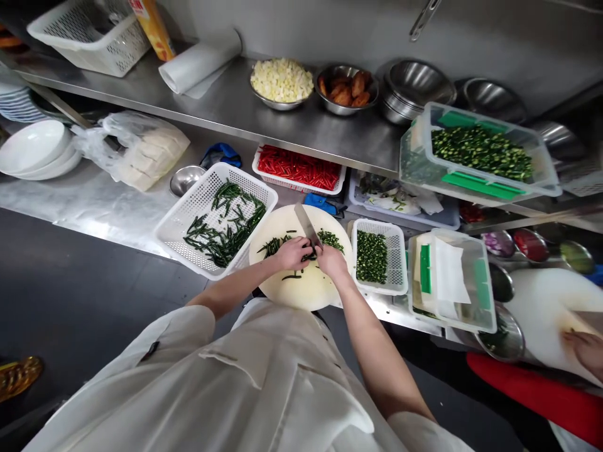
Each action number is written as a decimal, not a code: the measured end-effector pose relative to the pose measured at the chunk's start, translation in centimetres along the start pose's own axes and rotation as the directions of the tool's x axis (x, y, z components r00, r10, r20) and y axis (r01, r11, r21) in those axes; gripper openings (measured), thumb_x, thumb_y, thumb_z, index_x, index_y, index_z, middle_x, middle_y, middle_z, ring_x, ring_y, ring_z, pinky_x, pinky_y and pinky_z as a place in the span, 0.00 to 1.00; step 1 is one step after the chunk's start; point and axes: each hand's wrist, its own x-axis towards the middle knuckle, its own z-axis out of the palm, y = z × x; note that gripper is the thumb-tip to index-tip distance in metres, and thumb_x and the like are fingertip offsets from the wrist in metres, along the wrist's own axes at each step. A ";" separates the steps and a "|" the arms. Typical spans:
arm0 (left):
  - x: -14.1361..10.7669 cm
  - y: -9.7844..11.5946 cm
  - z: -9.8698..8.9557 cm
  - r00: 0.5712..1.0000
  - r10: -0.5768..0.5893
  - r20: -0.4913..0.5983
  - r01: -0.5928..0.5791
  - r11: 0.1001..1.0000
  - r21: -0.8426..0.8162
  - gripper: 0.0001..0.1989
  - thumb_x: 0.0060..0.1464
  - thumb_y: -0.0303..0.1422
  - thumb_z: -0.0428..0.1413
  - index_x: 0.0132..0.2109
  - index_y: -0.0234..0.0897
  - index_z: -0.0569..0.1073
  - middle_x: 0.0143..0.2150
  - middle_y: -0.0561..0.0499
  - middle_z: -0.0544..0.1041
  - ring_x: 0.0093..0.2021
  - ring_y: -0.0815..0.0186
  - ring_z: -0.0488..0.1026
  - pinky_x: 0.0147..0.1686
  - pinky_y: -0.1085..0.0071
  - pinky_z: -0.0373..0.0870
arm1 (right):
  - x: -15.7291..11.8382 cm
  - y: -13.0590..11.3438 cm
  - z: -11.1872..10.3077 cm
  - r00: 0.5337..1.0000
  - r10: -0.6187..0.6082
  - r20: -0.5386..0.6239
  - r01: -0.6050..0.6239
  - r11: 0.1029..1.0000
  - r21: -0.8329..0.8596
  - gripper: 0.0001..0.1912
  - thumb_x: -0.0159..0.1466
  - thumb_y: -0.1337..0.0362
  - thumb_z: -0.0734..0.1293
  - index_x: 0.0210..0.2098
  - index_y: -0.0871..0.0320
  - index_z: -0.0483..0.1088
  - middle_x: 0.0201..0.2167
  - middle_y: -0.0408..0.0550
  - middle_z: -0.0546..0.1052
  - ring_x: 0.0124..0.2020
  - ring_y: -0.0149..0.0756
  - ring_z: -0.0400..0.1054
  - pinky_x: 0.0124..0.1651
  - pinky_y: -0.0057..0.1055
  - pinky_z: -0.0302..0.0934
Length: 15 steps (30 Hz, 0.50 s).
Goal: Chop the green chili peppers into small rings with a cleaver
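Note:
A round cutting board bears long green peppers or beans on its left and chopped green pieces on its right. My right hand is closed around the handle of a knife, whose broad blade points away from me. Beside it, my left hand presses down on some of the long green pieces, its fingers bent together near the blade. Left of the board, a white perforated basket holds more long green pieces. To its right, a smaller white basket contains chopped green pieces.
Red peppers fill a tray behind the board. Metal bowls and a clear box of chopped greens stand on the raised shelf. Another clear container is at the right. Another person's hand rests at a board, far right.

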 end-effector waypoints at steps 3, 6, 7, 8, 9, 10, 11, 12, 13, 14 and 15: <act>-0.4 0.0 0.0 1.000 -0.009 -0.010 0.009 1.000 0.003 0.12 0.64 0.41 0.59 0.49 0.41 0.79 0.55 0.42 0.72 0.56 0.52 0.69 0.55 0.56 0.70 | -0.1 -0.3 0.2 0.999 0.034 -0.015 -0.034 0.999 0.000 0.23 0.81 0.55 0.55 0.58 0.58 0.76 0.52 0.60 0.83 0.54 0.46 0.78 0.54 0.33 0.64; -0.7 0.0 -0.1 1.000 -0.005 -0.003 0.005 1.000 0.003 0.13 0.64 0.40 0.59 0.52 0.41 0.79 0.54 0.42 0.72 0.56 0.51 0.69 0.55 0.56 0.69 | 0.0 -0.6 0.4 0.998 0.062 -0.014 -0.062 0.998 0.008 0.22 0.81 0.56 0.55 0.58 0.59 0.76 0.52 0.60 0.83 0.54 0.44 0.78 0.54 0.32 0.64; -0.8 0.0 -0.1 1.000 -0.005 -0.002 0.005 1.000 0.003 0.14 0.64 0.40 0.59 0.53 0.42 0.79 0.54 0.42 0.72 0.56 0.51 0.69 0.56 0.56 0.68 | 0.0 -0.6 0.5 0.999 0.046 -0.009 -0.046 0.999 0.009 0.22 0.81 0.56 0.55 0.57 0.59 0.76 0.53 0.60 0.83 0.54 0.44 0.78 0.54 0.32 0.64; -0.9 0.0 -0.2 1.000 -0.007 -0.003 0.007 1.000 0.004 0.14 0.64 0.40 0.59 0.53 0.42 0.79 0.54 0.42 0.72 0.57 0.51 0.69 0.56 0.55 0.68 | 0.1 -0.5 0.6 1.000 0.026 -0.005 -0.026 1.000 0.010 0.22 0.81 0.55 0.55 0.56 0.59 0.76 0.53 0.60 0.83 0.54 0.45 0.78 0.55 0.32 0.63; -0.9 -0.1 -0.2 1.000 -0.009 -0.003 0.009 1.000 0.006 0.14 0.64 0.41 0.59 0.52 0.42 0.79 0.54 0.41 0.72 0.57 0.50 0.68 0.56 0.55 0.67 | 0.0 -0.4 0.8 1.000 0.014 -0.003 -0.014 1.000 0.011 0.22 0.81 0.55 0.56 0.56 0.59 0.77 0.52 0.61 0.83 0.54 0.45 0.77 0.55 0.32 0.63; -1.0 -0.1 -0.2 1.000 -0.009 -0.001 0.009 1.000 0.008 0.13 0.64 0.41 0.59 0.52 0.42 0.80 0.54 0.41 0.73 0.57 0.50 0.68 0.56 0.55 0.67 | 0.0 -0.4 1.1 1.000 0.012 -0.005 -0.012 1.000 0.013 0.22 0.80 0.55 0.56 0.56 0.59 0.77 0.52 0.61 0.83 0.54 0.45 0.77 0.54 0.32 0.64; -1.1 -0.2 -0.2 1.000 -0.008 0.001 0.008 1.000 0.010 0.13 0.64 0.41 0.59 0.51 0.41 0.80 0.54 0.41 0.73 0.57 0.50 0.68 0.56 0.54 0.67 | -0.1 -0.3 1.4 1.000 0.021 -0.011 -0.021 1.000 0.016 0.23 0.80 0.54 0.56 0.56 0.60 0.77 0.52 0.61 0.83 0.54 0.45 0.78 0.54 0.32 0.64; -1.1 -0.2 -0.1 1.000 -0.006 0.003 0.006 1.000 0.012 0.13 0.64 0.41 0.59 0.50 0.41 0.80 0.54 0.42 0.73 0.57 0.50 0.68 0.56 0.54 0.67 | -0.1 -0.3 1.8 0.999 0.036 -0.023 -0.036 0.999 0.019 0.23 0.81 0.55 0.55 0.57 0.60 0.76 0.52 0.61 0.83 0.53 0.45 0.78 0.54 0.32 0.64; -1.2 -0.2 -0.1 1.000 -0.004 0.004 0.004 1.000 0.013 0.13 0.64 0.41 0.59 0.50 0.42 0.80 0.53 0.42 0.73 0.57 0.51 0.68 0.56 0.54 0.67 | -0.1 -0.3 2.2 0.998 0.049 -0.033 -0.049 0.999 0.022 0.23 0.81 0.55 0.55 0.58 0.60 0.76 0.51 0.61 0.83 0.53 0.45 0.78 0.54 0.32 0.64; -1.4 -0.1 0.0 1.000 -0.002 0.005 0.002 1.000 0.013 0.12 0.64 0.41 0.59 0.50 0.42 0.80 0.53 0.42 0.73 0.57 0.51 0.68 0.56 0.54 0.67 | 0.1 -0.4 2.5 0.998 0.057 -0.039 -0.056 0.998 0.026 0.23 0.81 0.56 0.55 0.58 0.60 0.76 0.51 0.61 0.83 0.53 0.45 0.78 0.54 0.32 0.64; -1.5 -0.1 0.0 1.000 -0.003 0.007 0.003 1.000 0.014 0.12 0.64 0.40 0.59 0.50 0.42 0.80 0.52 0.42 0.73 0.56 0.51 0.69 0.56 0.54 0.67 | 0.4 -0.5 2.6 0.998 0.053 -0.042 -0.051 0.998 0.032 0.23 0.81 0.56 0.55 0.57 0.60 0.76 0.51 0.61 0.83 0.52 0.45 0.78 0.54 0.31 0.64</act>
